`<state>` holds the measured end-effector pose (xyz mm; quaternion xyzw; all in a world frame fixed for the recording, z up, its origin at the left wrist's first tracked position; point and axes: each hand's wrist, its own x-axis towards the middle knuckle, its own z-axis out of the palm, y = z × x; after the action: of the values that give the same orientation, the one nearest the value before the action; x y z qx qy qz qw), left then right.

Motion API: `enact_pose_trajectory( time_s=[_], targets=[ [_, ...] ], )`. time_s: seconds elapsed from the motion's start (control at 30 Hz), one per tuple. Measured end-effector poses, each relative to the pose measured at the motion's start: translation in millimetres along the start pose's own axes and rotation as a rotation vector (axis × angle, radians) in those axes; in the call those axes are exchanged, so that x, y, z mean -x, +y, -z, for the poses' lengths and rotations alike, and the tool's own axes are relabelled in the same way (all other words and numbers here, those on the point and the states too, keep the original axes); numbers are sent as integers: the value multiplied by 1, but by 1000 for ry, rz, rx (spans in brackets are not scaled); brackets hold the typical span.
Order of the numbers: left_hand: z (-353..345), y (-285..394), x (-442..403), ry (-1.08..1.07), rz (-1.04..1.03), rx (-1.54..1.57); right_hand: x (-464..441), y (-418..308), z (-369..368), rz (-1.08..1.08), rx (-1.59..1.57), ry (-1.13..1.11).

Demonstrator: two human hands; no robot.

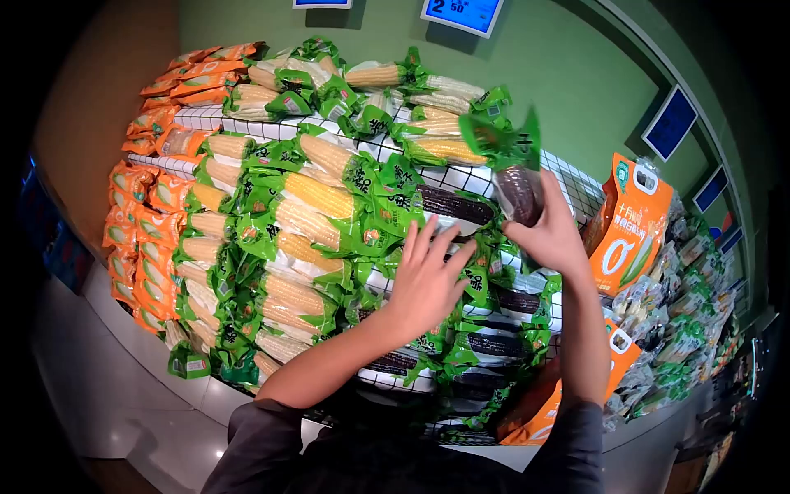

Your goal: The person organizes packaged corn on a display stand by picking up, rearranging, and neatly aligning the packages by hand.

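My right hand [550, 233] is wrapped round a dark purple corn cob in a green and clear packet [518, 194], held upright at the right of the display. To its left, my left hand [428, 284] lies with spread fingers on the packed corn and holds nothing. Just above its fingertips is a packet of dark corn [453, 206] lying sideways. Yellow corn packets [317, 198] lie to the left of my left hand. More dark corn packets [494, 344] lie below and between my hands.
Orange packets [159, 272] are stacked at the left end of the display. Large orange bags with handles [629, 226] stand at the right, beside more clear and green packets [683, 313]. A price screen [462, 12] hangs on the green wall. White grid racks show between packets.
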<state>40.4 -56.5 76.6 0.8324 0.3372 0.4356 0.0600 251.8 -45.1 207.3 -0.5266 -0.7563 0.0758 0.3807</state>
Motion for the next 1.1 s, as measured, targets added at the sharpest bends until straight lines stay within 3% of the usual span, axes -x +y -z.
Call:
enact_pose_trajectory(
  time_s=[0.1, 0.17, 0.27, 0.37, 0.43, 0.5, 0.63, 0.73, 0.83, 1.1],
  targets=[
    [-7, -21, 7, -50, 8, -220, -34, 16, 2, 193, 239, -150],
    [-12, -31, 9, -78, 8, -292, -60, -6, 4, -5, 174, -418],
    [-18, -38, 13, -149, 22, -344, -88, -5, -11, -71, 239, -589],
    [-19, -43, 15, -132, 3, -334, -105, 13, -30, 42, 184, -683],
    [-17, -45, 14, -138, 2, -344, -109, 37, -48, 154, 239, -640],
    [-17, -46, 13, -129, -24, -341, -108, 42, -57, 383, 404, -458],
    [-21, -48, 13, -134, -18, -356, -98, 20, -54, 232, 519, -595],
    [-23, -48, 13, -140, -11, -370, -97, 19, -50, 279, 463, -663],
    [-23, -50, 14, -135, -21, -365, -101, 25, -51, 403, 397, -650],
    [-23, -51, 14, -135, -24, -348, -91, 24, -61, 314, 614, -476]
  ],
)
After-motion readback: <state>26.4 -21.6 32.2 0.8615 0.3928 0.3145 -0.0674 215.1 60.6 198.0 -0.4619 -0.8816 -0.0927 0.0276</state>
